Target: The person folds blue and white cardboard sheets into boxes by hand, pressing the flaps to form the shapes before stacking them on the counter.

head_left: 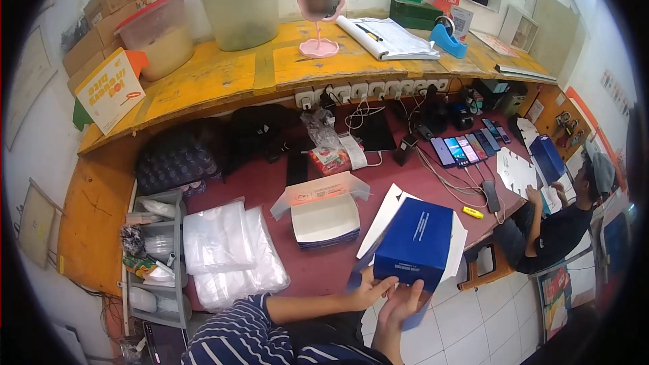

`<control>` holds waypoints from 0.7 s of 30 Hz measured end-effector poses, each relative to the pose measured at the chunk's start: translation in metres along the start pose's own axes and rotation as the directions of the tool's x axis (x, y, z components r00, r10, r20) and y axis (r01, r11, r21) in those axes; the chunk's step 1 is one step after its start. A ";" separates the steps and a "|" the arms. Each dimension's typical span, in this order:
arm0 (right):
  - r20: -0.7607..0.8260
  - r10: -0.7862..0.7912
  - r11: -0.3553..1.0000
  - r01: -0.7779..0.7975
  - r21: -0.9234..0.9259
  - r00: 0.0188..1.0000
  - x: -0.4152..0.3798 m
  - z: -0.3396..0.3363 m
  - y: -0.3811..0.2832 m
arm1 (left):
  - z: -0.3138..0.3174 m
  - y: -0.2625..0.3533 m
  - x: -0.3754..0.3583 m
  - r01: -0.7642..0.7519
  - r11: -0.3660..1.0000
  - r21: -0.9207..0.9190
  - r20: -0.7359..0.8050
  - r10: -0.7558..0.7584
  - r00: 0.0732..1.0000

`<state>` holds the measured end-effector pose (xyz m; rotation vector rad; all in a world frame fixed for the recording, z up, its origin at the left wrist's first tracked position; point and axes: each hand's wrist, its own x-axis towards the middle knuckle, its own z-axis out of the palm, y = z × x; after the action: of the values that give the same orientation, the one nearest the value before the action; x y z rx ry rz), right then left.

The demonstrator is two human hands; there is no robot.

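Where the blue box (420, 235) is sitting: I am viewing it over the near right edge of the red tabletop (331, 274), just ahead of both hands; whether the table is bearing it, I cannot tell.
Box material: smooth folded card is forming a flat-faced block, carrying small white print.
White flaps (454, 247): stiff, flat, angular sheets are spreading out beside the box.
Pointing: its long axis is running away from me, leaning slightly right, its narrow printed end facing the hands.
Left hand (372, 290): fingers are curling nearly closed, pinching the box's near left edge.
Right hand (403, 305): partly curled fingers are touching the near edge, thumb raised; how firmly they are gripping, I cannot tell.
Open carton (326, 222): pale, shallow and rectangular, it is lying left of the box, its lid standing up.
Plastic bags (226, 247): clear, wrinkled film is lying in piles farther left.
Yellow marker (472, 212): it is resting right of the box.
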<state>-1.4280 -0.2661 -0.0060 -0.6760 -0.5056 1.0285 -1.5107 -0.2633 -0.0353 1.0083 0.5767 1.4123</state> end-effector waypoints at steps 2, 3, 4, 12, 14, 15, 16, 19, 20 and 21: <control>0.166 0.198 0.961 -0.224 0.162 0.966 0.008 -0.007 -0.007 | -0.002 0.000 0.007 0.209 0.970 0.127 -0.008 -0.209 0.978; 0.068 0.210 0.966 -0.218 0.138 0.975 0.014 -0.013 -0.009 | -0.006 0.002 0.014 0.327 0.941 0.085 0.063 -0.333 0.941; -0.030 0.218 0.970 -0.214 0.112 0.975 0.019 -0.020 -0.011 | -0.005 0.008 0.020 0.333 0.940 0.081 0.064 -0.338 0.939; 0.112 -0.108 0.994 0.110 -0.011 0.988 0.017 -0.033 -0.001 | -0.014 -0.006 0.021 0.516 0.833 -0.199 -0.094 -0.540 0.836; 0.219 -0.678 0.572 0.690 -0.443 0.702 0.005 -0.005 0.025 | -0.006 -0.010 0.017 0.370 0.929 0.031 -0.315 -0.342 0.885; 0.065 -0.400 0.882 0.403 -0.243 0.914 -0.002 -0.001 0.020 | -0.005 -0.008 0.015 0.357 0.933 -0.040 -0.346 -0.348 0.872; -0.002 -0.033 0.999 0.033 0.012 0.999 -0.007 -0.001 0.019 | -0.008 -0.004 0.015 0.350 0.936 -0.039 -0.355 -0.340 0.871; 0.095 0.181 0.971 -0.194 0.142 0.979 -0.006 -0.010 0.035 | -0.018 0.005 0.018 0.388 0.854 -0.347 -0.349 -0.501 0.792; -0.016 0.252 0.960 -0.248 0.131 0.968 -0.002 -0.017 0.038 | -0.020 0.009 0.017 0.432 0.875 -0.218 -0.436 -0.483 0.759; 0.020 0.244 0.963 -0.245 0.111 0.970 0.002 -0.021 0.037 | -0.021 0.014 0.017 0.442 0.877 -0.190 -0.455 -0.478 0.751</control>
<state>-1.4354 -0.2576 -0.0473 -0.6448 -0.3717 1.2825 -1.5338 -0.2440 -0.0299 0.3844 1.0661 1.2180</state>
